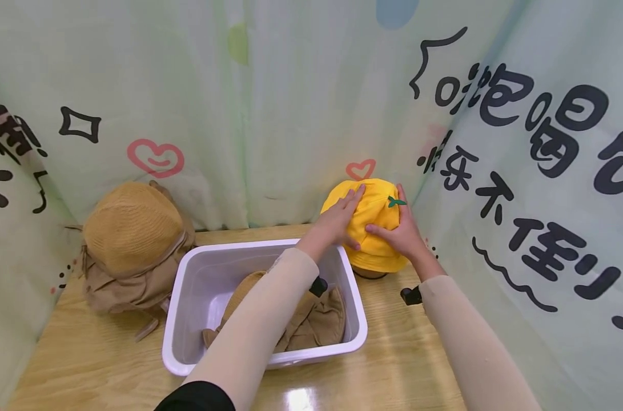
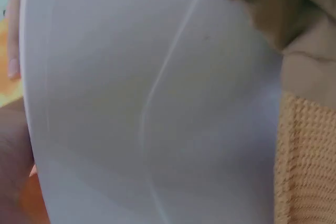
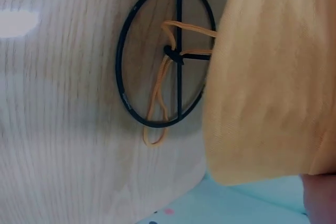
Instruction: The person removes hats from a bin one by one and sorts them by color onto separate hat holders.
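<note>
A pale green cloth curtain (image 1: 290,114) with printed black characters encloses a light wood-grain table (image 1: 100,359). On the table stands a pale lavender rectangular plastic basin (image 1: 360,325). Left of it sits a tan woven-crown hat with a brown cloth skirt (image 1: 131,228); a second tan-and-brown hat (image 1: 321,319) lies inside the basin, partly covered by the cream left sleeve (image 1: 260,325). The yellow fabric bucket hat (image 1: 383,248) is just beside the basin's far right corner, above a black wire ring base (image 3: 179,87). The left hand (image 1: 337,222) lies spread on its left side, fingers extended; the right hand (image 1: 406,231) spans its right side, thumb and visible finger extended. Handling: expect low weight, soft, flexible cloth, little slip and no fragility; the crown will probably dent under pressure. Recommended hold: both sides of the brim, clear of the thin orange cord (image 3: 157,85) and the small green sprout ornament (image 1: 396,202). Count: one basin, three hats (one yellow, two tan-and-brown), one visible ring base, one visible cord, one sprout.
</note>
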{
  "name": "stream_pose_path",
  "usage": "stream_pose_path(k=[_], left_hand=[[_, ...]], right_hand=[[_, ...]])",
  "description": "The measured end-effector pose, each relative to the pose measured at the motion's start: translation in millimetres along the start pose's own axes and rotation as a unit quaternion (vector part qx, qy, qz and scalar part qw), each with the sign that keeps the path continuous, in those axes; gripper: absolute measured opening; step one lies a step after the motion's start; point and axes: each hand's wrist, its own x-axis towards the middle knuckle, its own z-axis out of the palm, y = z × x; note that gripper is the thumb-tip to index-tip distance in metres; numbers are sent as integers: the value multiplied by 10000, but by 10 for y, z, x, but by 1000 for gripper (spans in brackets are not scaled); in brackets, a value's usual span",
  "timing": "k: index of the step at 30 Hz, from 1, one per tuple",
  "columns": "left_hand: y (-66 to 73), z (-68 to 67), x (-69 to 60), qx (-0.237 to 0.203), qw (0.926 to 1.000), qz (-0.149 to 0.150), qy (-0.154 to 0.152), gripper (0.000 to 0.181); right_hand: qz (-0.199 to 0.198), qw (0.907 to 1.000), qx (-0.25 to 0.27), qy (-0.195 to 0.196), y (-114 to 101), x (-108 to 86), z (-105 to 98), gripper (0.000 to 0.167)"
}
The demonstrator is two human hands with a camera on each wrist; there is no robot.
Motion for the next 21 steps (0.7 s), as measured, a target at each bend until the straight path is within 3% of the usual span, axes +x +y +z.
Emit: stream_pose_path(k=[6,11,16,21], left_hand=[[-28,-99,-169,635,9972,15,381,123],[-38,-342,-422,430,9958,323,739,111],[-75,-595,-747,180,9944,502,908,95],[-149,-787,-1066,63,9867,814,1407,74]], right_hand=[[44,9991,235,-356,-268,-200,-110,123],[-16,9997,212,-124,-273,-363,-138,131],[-164,9986,-504,36,-390,-555,-67,130],[-916,9927,-728,285,-554,-710,76,130]])
